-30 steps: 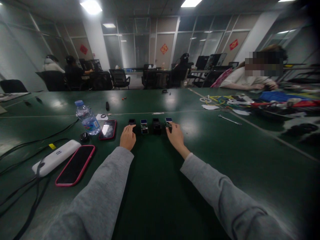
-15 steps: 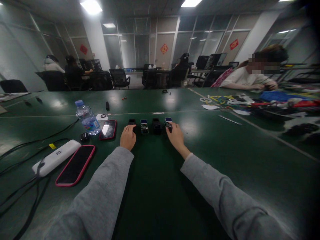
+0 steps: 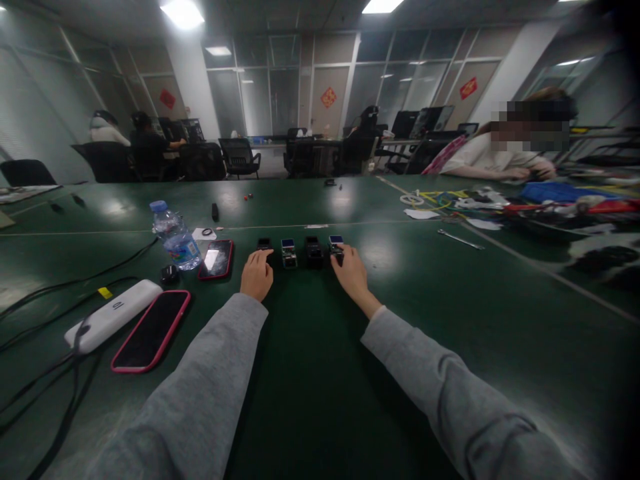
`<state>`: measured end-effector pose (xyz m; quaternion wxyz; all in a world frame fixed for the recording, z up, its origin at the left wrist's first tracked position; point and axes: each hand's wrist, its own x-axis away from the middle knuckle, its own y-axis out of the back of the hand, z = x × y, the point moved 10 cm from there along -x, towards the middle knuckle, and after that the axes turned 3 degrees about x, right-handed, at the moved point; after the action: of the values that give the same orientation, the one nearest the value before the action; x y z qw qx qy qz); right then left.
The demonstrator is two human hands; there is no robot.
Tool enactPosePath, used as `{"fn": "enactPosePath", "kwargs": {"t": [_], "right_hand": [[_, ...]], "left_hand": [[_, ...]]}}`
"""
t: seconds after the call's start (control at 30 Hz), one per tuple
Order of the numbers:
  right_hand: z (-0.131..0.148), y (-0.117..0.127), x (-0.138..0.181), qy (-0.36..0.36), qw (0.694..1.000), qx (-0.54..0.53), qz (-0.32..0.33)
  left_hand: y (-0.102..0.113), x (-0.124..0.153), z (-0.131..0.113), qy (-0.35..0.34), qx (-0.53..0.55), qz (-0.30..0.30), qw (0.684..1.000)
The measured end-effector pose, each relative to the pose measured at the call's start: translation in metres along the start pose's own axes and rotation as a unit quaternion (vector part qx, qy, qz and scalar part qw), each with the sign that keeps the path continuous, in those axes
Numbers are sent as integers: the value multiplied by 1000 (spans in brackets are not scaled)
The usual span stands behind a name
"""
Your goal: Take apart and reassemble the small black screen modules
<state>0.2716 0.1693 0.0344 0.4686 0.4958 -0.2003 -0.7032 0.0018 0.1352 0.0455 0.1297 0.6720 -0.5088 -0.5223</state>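
Four small box-shaped devices stand in a row on the green table [image 3: 310,373]. At the left end, a small black device [image 3: 264,243] is partly covered by my left hand [image 3: 257,275], its fingers closed over the near part. Beside it is a device with a small screen and bare circuit parts [image 3: 289,253], then a second black device [image 3: 313,251]; neither is touched. My right hand [image 3: 351,272] has its thumb and fingers around the near part of the right-end screen device [image 3: 336,241]. My fingers hide the lower portions of both end devices.
Left of the row are a phone [image 3: 217,259], a water bottle [image 3: 176,237], a white power bank [image 3: 114,316] with black cables and a larger pink-edged phone [image 3: 151,331]. A wrench [image 3: 461,239] and piled cables [image 3: 440,199] lie right. A person [image 3: 500,160] sits across the table.
The right-end device appears shifted very slightly. Both hands stay almost in the same place on the end devices.
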Motion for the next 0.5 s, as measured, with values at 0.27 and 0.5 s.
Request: {"fn": "enactPosePath", "kwargs": {"t": [0.27,0.5], "right_hand": [[-2,0,-1,-6,1000,9,-7],[-2,-1,-1,1,1000,5,-8]], "left_hand": [[3,2,-24,-55,-31,10,998],[2,7,-44,-115,-41,28,992]]}}
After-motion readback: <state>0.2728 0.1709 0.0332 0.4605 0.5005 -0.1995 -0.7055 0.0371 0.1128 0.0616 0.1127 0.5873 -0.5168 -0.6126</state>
